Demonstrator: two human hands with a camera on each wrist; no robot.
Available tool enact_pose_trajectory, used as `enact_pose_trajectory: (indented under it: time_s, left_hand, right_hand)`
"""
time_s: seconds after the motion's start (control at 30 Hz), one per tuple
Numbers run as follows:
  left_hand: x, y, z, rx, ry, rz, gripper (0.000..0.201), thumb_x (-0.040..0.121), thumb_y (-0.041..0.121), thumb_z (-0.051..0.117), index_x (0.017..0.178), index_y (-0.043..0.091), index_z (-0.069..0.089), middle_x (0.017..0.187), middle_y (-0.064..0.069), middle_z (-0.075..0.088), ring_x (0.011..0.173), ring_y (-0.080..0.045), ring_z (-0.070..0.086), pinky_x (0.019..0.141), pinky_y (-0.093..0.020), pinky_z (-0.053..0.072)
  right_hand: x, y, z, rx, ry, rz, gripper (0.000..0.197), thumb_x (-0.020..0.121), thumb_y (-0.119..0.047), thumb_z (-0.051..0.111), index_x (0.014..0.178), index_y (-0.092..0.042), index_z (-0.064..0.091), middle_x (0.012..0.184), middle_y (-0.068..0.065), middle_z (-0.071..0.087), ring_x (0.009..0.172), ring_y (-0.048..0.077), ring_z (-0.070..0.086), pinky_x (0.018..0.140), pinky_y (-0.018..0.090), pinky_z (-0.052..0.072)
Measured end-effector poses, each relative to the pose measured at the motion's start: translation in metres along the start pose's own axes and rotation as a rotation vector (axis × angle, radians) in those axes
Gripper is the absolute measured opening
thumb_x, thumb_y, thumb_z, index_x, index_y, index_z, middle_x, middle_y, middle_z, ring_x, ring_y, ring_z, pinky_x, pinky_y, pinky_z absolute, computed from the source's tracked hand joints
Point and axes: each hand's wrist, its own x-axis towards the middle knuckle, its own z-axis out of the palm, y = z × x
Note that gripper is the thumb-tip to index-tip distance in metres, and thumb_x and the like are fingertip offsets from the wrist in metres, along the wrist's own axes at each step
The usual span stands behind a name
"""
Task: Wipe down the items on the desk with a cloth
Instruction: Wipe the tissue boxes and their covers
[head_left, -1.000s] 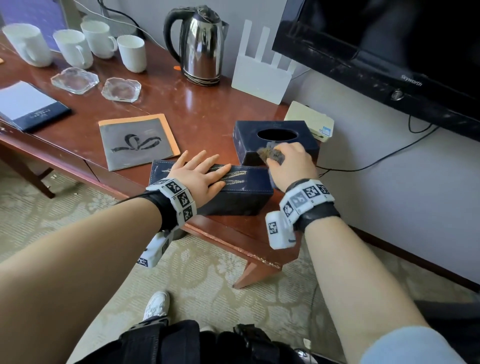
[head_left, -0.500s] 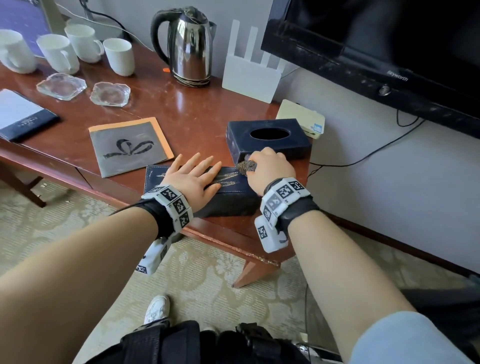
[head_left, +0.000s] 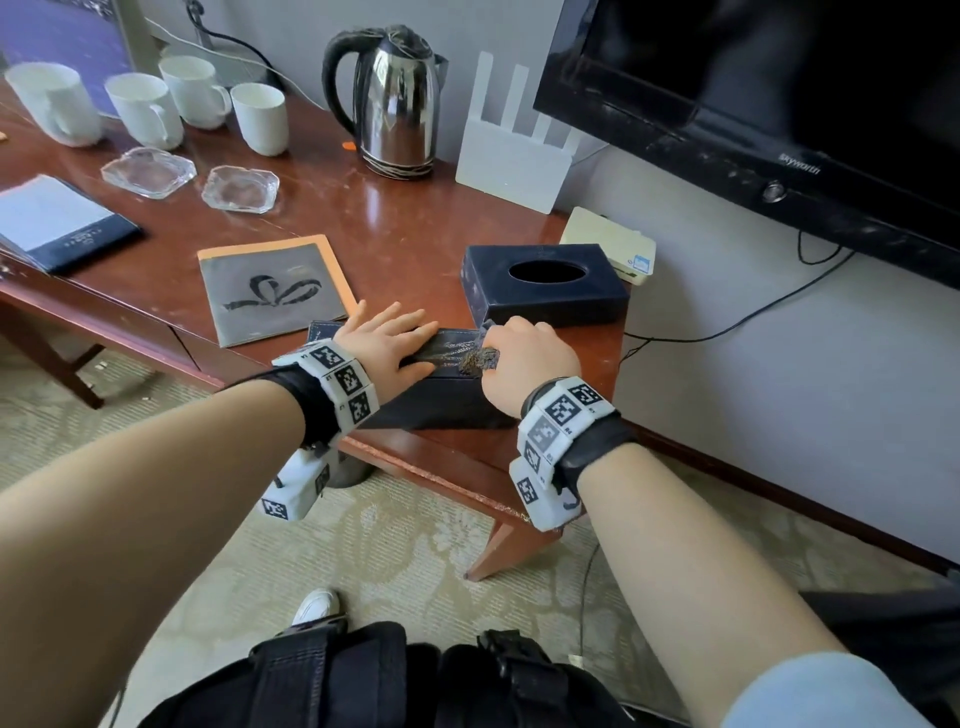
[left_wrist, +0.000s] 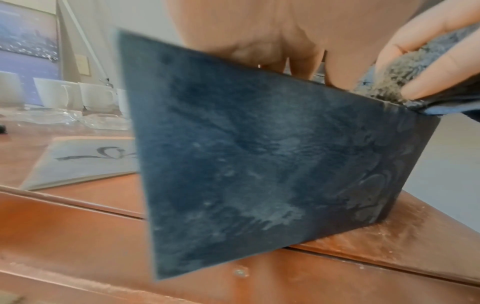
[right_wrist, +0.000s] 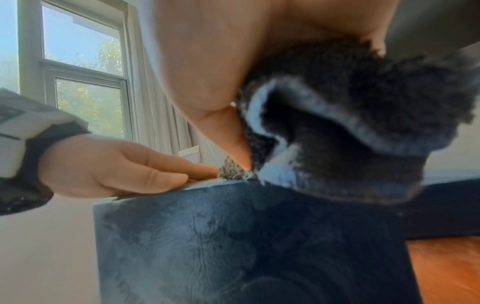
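Since a second ago the cloth (head_left: 479, 358) has slid from the tissue box (head_left: 545, 288) onto the dark box (head_left: 447, 400) at the desk's (head_left: 405, 244) near edge, bunched in the right hand (head_left: 524, 364); left hand (head_left: 387, 348) lies flat, fingers spread, on its lid.

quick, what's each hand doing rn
Left hand: open, fingers flat on top of the box.
Right hand: closed, holding the cloth against the box top.
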Motion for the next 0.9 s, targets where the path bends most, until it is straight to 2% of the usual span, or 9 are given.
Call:
enact_pose_trajectory:
  time_s: [0.13,0.23,0.3,0.37,0.5,0.63,0.7,0.8,0.9]
  left_hand:
    - [-0.019,-0.04,-0.001,-0.017,-0.01,-0.084,0.067,0.092,0.056,0.035,0.149,0.033,0.008,0.157,0.01,0.006,0.145,-0.017,0.0,0.115,-0.049,-0.006]
    - [-0.036,-0.065,0.001,-0.241,0.031,-0.122,0.074,0.09,0.042,0.053,0.149,0.025,0.011,0.157,0.006,0.01,0.144,-0.017,0.01,0.116,-0.037,0.007]
    - [-0.04,-0.07,0.002,-0.336,0.038,-0.087,0.082,0.087,0.029,0.063,0.149,0.016,0.011,0.156,0.001,0.012,0.143,-0.017,0.014,0.114,-0.028,0.013]
    - [-0.036,-0.073,0.0,-0.31,0.018,-0.063,0.084,0.085,0.027,0.065,0.149,0.013,0.012,0.154,-0.003,0.016,0.141,-0.019,0.02,0.112,-0.028,0.018]
    - [-0.02,-0.078,-0.011,-0.205,-0.045,-0.055,0.085,0.084,0.034,0.065,0.149,0.016,0.013,0.151,-0.006,0.019,0.137,-0.021,0.026,0.109,-0.03,0.026]
    - [-0.007,-0.076,-0.02,-0.11,-0.063,-0.019,0.085,0.084,0.043,0.063,0.15,0.021,0.014,0.146,-0.002,0.022,0.13,-0.02,0.035,0.102,-0.027,0.033]
    - [-0.004,-0.08,-0.019,-0.107,-0.079,-0.004,0.086,0.083,0.047,0.062,0.15,0.024,0.013,0.143,-0.001,0.023,0.126,-0.021,0.04,0.1,-0.03,0.038]
    - [-0.002,-0.086,-0.021,-0.102,-0.084,0.054,0.086,0.083,0.051,0.06,0.15,0.026,0.013,0.14,0.0,0.024,0.121,-0.02,0.044,0.097,-0.03,0.04]
    - [-0.002,-0.09,-0.023,-0.118,-0.073,0.094,0.086,0.08,0.055,0.061,0.148,0.027,0.016,0.135,0.001,0.029,0.117,-0.02,0.047,0.096,-0.032,0.042]
  right_hand:
    - [-0.007,0.001,0.004,0.052,0.096,0.008,0.038,0.087,-0.022,0.053,0.123,-0.026,0.041,0.12,-0.001,0.054,0.107,0.023,0.048,0.069,0.029,0.036]
    - [-0.006,0.004,0.002,0.102,0.075,0.038,0.058,0.087,-0.024,0.056,0.138,-0.028,0.027,0.128,0.0,0.054,0.112,0.025,0.048,0.07,0.03,0.038]
    - [-0.001,0.005,-0.001,0.084,0.037,0.029,0.049,0.088,-0.026,0.054,0.133,-0.026,0.036,0.128,0.001,0.053,0.115,0.025,0.047,0.077,0.032,0.041]
    - [0.006,0.009,-0.007,0.129,0.058,0.046,0.035,0.088,-0.026,0.052,0.124,-0.025,0.047,0.123,0.003,0.053,0.112,0.027,0.048,0.079,0.033,0.042]
    - [0.027,0.02,-0.024,0.183,0.207,0.2,0.034,0.09,-0.027,0.051,0.123,-0.024,0.051,0.122,0.005,0.053,0.112,0.03,0.048,0.076,0.034,0.041]
    - [0.036,0.004,-0.006,0.029,0.093,0.21,0.033,0.091,-0.027,0.048,0.124,-0.026,0.052,0.124,0.005,0.05,0.113,0.029,0.043,0.077,0.035,0.04]
    - [0.031,-0.013,0.004,-0.008,0.132,0.219,0.029,0.091,-0.026,0.047,0.119,-0.025,0.055,0.121,0.002,0.051,0.11,0.027,0.043,0.073,0.033,0.037]
    - [0.016,-0.036,0.01,0.007,0.147,0.074,0.022,0.091,-0.028,0.048,0.111,-0.026,0.059,0.115,-0.002,0.054,0.105,0.023,0.045,0.073,0.032,0.041]
    - [0.012,-0.04,0.0,0.091,0.009,-0.005,0.022,0.09,-0.029,0.052,0.108,-0.027,0.063,0.114,-0.001,0.055,0.107,0.023,0.048,0.081,0.034,0.045]
